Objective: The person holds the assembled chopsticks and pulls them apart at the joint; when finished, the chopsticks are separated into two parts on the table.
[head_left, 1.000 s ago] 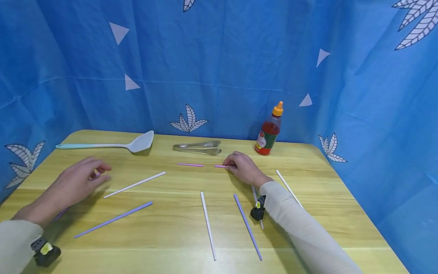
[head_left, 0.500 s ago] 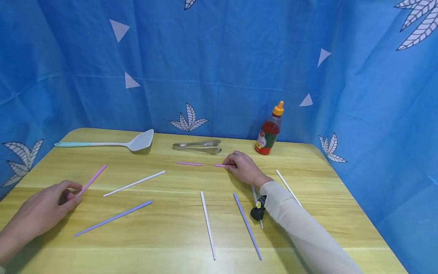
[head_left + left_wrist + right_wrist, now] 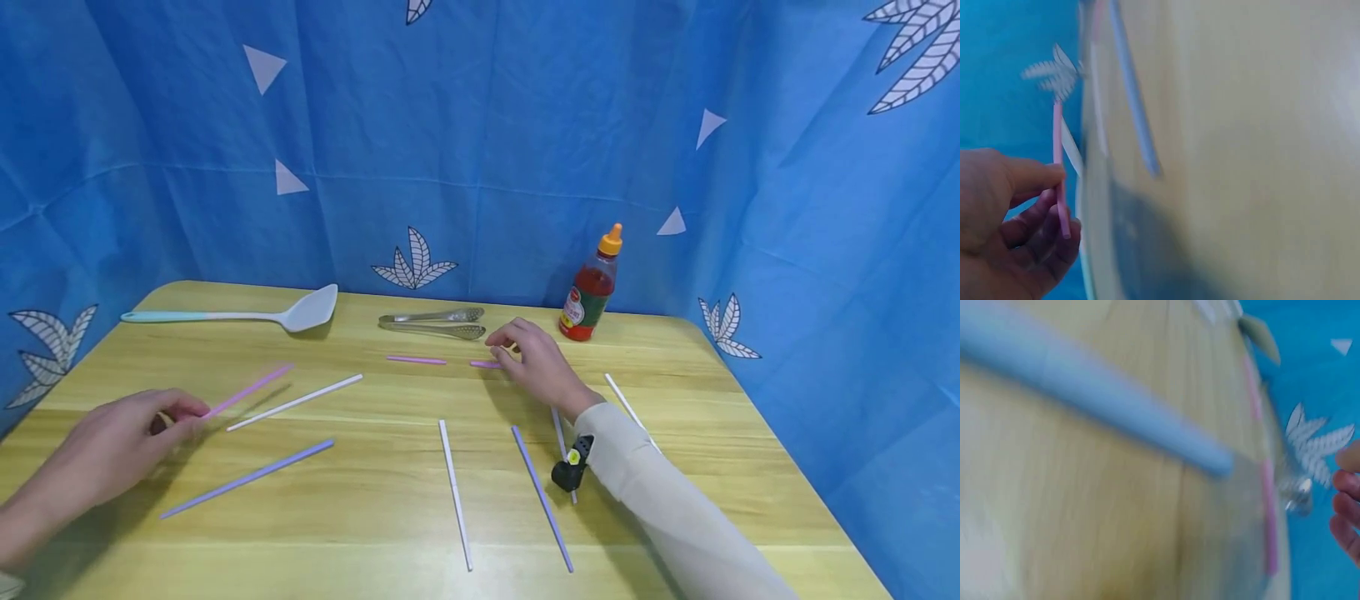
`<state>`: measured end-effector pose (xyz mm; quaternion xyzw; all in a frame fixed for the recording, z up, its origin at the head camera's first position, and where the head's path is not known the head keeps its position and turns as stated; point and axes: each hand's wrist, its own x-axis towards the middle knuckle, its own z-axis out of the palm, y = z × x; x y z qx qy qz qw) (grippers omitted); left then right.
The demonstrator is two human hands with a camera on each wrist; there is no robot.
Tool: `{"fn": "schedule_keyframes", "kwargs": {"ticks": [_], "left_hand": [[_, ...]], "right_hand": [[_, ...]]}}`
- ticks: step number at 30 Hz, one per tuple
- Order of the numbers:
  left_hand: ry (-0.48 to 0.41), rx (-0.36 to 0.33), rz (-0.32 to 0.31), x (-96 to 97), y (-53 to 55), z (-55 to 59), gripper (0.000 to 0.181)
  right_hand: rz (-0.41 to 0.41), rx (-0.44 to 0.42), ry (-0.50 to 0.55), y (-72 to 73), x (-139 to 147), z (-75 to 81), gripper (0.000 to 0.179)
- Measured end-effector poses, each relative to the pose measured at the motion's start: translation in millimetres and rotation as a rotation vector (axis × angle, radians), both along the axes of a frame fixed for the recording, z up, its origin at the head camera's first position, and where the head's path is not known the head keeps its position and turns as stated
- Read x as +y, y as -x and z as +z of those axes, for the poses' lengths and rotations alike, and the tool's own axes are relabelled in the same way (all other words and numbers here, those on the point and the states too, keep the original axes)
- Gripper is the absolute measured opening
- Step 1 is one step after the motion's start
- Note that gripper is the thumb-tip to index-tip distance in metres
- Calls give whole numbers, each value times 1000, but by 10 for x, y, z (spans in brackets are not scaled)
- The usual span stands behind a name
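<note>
My left hand point(image 3: 123, 446) pinches a thin pink straw point(image 3: 251, 390) by its near end between thumb and fingers. That straw is tilted, its far end lifted off the table and casting a shadow; the left wrist view shows its short end point(image 3: 1065, 228) below the thumb. Just above another pink straw point(image 3: 483, 364) hovers my right hand point(image 3: 540, 362), thumb and index finger apart and nothing between them. Part of this straw is hidden by the hand. In line with it, to the left, lies a pink straw point(image 3: 417, 360). A white straw point(image 3: 296, 402) is close to my left hand.
Metal tongs point(image 3: 431, 323), a spatula point(image 3: 300, 315) and a sauce bottle point(image 3: 588, 292) stand or lie along the back. Blue straws point(image 3: 247, 479) and white straws point(image 3: 455, 492) are spread over the wooden table point(image 3: 360, 533). A blue curtain point(image 3: 480, 125) hangs behind.
My left hand has moved down-left, then right, turning its pink straw toward the right and lifting its far end. The right hand has let go of its pink straw and risen slightly.
</note>
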<state>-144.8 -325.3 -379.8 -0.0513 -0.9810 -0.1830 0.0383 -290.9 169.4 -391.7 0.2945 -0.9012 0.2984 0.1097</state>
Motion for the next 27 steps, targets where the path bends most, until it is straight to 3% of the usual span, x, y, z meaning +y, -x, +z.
{"fn": "schedule_keyframes", "kwargs": {"ticks": [5,11,15,23,27], "left_hand": [[-52,1,-111,373,-60,124,11],[-136,126,-253,810,-157,183,13],[-175,169,-320,1048,-188,229,18],[-171,194,-376,1352,-245,304,20],[-142,246,-391,1440,-280,299,23]], "right_hand": [[100,-3,69,-223,-179,160,17],[265,-28,88,-627,-424,284,19],[345,-98,63,-831,-532,338,23],[409,-253,48,-1005,-578,346,27],[427,-319,55,-1077,-585,355,27]]}}
